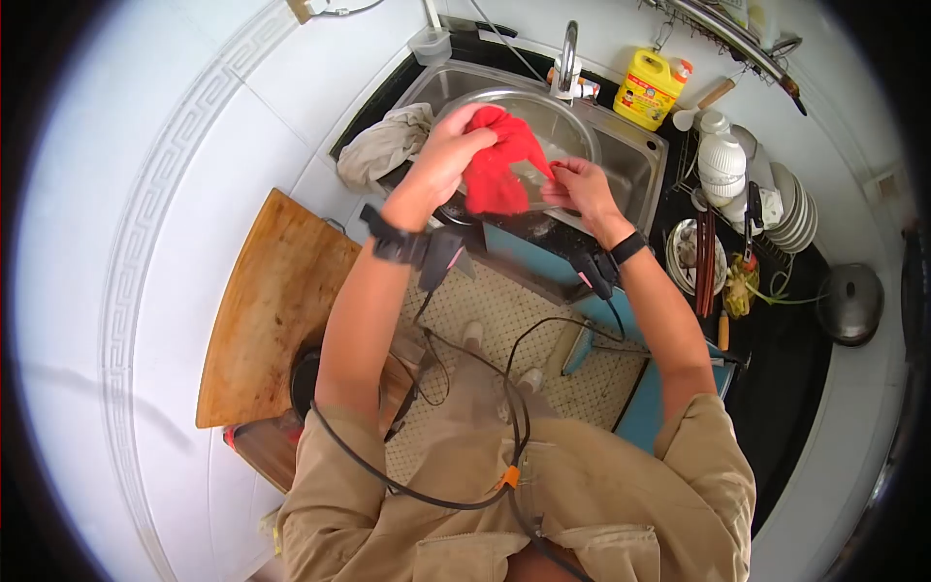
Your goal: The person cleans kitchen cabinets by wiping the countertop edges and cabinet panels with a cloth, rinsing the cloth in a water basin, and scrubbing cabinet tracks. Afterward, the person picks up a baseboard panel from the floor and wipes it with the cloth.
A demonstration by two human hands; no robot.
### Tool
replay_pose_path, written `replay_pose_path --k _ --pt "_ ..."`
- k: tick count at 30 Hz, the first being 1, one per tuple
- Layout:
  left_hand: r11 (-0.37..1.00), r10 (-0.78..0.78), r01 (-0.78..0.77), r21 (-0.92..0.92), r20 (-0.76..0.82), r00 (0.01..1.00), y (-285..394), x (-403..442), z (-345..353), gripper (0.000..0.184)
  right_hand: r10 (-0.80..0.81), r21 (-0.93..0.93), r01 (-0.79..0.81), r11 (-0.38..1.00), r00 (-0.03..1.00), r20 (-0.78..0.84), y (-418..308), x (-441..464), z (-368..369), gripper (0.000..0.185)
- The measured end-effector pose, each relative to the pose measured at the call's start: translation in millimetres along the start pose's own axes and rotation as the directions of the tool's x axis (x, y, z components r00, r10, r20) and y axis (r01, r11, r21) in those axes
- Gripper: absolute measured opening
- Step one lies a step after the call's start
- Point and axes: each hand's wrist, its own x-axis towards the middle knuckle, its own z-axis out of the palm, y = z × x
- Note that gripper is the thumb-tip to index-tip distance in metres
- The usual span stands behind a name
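Observation:
A red cloth (504,160) hangs bunched between my two hands, over the front of the sink. My left hand (449,155) is closed around its upper left part. The fingertips of my right hand (582,189) pinch a pulled-out corner of the same cloth. Behind the cloth, a large round metal basin (582,136) sits in the steel sink (635,184); the cloth and my hands hide part of it. A pale crumpled cloth (388,145) lies at the sink's left edge, near my left hand.
A faucet (569,58) and a yellow detergent jug (648,89) stand behind the sink. On the right are stacked plates (797,211), white bowls (720,160) and a dark lid (850,304). A wooden board (276,310) leans at left. Black cables (519,417) hang before my body.

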Motion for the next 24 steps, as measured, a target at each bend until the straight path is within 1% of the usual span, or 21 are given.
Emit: replay_pose_path --k 1,2,3,4,5,6,7,8,9,11,12,14,15,16,17,18,19,20,22,23,24 --pt "0.999 0.014 -0.015 0.036 0.046 0.999 -14.4 22.6 -5.4 0.04 -0.071 -0.087 0.067 0.994 0.997 -0.044 5.9 12.6 -4.0 0.019" --pt "1.0 0.006 -0.008 0.029 0.057 0.998 -33.6 42.4 -13.5 0.04 -0.066 -0.088 0.061 0.994 0.996 -0.059 9.3 25.0 -9.3 0.019" --pt "0.961 -0.066 0.021 0.277 0.155 0.986 -56.7 62.1 -22.8 0.044 -0.241 -0.492 0.208 0.846 0.97 -0.004 10.2 38.0 -16.4 0.019" --pt "0.864 -0.151 0.014 0.504 0.231 0.961 -82.6 78.9 -33.7 0.049 -0.364 -0.798 0.31 0.517 0.923 0.123 12.0 51.5 -23.6 0.019" --pt "0.802 -0.286 -0.024 0.597 0.419 0.862 -117.6 93.2 -52.8 0.053 -0.393 -0.853 0.309 0.421 0.91 0.136 23.8 69.6 -29.5 0.018" --pt "0.734 -0.426 -0.092 0.673 0.562 0.71 -147.6 106.7 -68.8 0.056 -0.389 -0.861 0.299 0.411 0.912 0.131 32.0 83.1 -32.6 0.018" --pt "0.517 -0.553 -0.2 0.832 0.503 0.665 -162.3 110.9 -72.7 0.059 -0.287 -0.9 0.266 0.344 0.943 0.169 38.8 94.8 -32.8 0.018" --pt "0.259 -0.661 -0.315 0.913 0.405 0.632 -171.4 113.1 -73.5 0.062 -0.18 -0.931 0.239 0.277 0.964 0.194 46.1 106.6 -33.4 0.018" --pt "0.264 -0.661 -0.323 0.909 0.414 0.625 -168.1 121.0 -73.4 0.062 -0.18 -0.933 0.228 0.278 0.967 0.183 55.1 117.4 -34.1 0.018" --pt "0.127 -0.807 -0.395 0.91 0.326 0.492 -159.1 133.0 -72.8 0.061 -0.085 -0.799 0.57 0.191 0.821 0.565 72.7 128.9 -34.5 0.018" --pt "0.136 -0.81 -0.401 0.906 0.334 0.481 -171.6 144.6 -82.9 0.061 -0.08 -0.806 0.559 0.196 0.828 0.555 73.6 133.2 -32.9 0.018" --pt "-0.063 -0.784 -0.305 0.95 0.142 0.604 -200.2 173.4 -108.3 0.058 0.241 -0.939 0.302 0.167 0.911 0.336 66.6 141.4 -28.1 0.021" --pt "-0.035 -0.823 -0.43 0.902 0.218 0.524 -161.6 163.4 -87.7 0.06 0.243 -0.942 0.287 0.175 0.914 0.324 63.5 146.2 -31.3 0.021" --pt "-0.026 -0.829 -0.438 0.899 0.225 0.511 -182.1 169.4 -95.4 0.06 0.226 -0.961 0.193 0.198 0.945 0.236 60.4 151.8 -34.8 0.023" --pt "0.281 -0.879 -0.204 0.938 0.337 0.338 -211.7 173.0 -109.5 0.062 0.214 -0.97 0.101 0.221 0.965 0.15 59.3 154.4 -36.3 0.026" --pt "0.505 -0.856 0.101 0.857 0.481 0.192 -227.5 174.4 -120.0 0.063 0.223 -0.969 0.097 0.227 0.964 0.148 55.5 151.5 -29.8 0.026" --pt "0.498 -0.865 0.285 0.819 0.446 0.231 -193.6 170.0 -111.7 0.062 0.31 -0.938 0.176 0.299 0.912 0.27 50.8 147.2 -20.3 0.03" --pt "0.498 -0.866 0.285 0.819 0.447 0.226 -180.0 166.7 -109.7 0.062 0.382 -0.895 0.244 0.374 0.839 0.388 47.0 142.2 -13.8 0.034" --pt "0.353 -0.928 0.474 0.807 0.368 0.066 -168.9 168.6 -110.6 0.059 0.393 -0.905 0.281 0.32 0.829 0.397 55.1 142.2 -14.9 0.037" --pt "0.354 -0.927 0.474 0.806 0.368 0.065 -176.3 169.3 -112.1 0.059 0.407 -0.908 0.325 0.264 0.816 0.41 58.7 143.1 -13.9 0.039" --pt "0.376 -0.926 0.378 0.846 0.36 0.114 -182.1 167.3 -112.2 0.059 0.409 -0.907 0.329 0.264 0.813 0.414 61.4 146.6 -12.4 0.039"
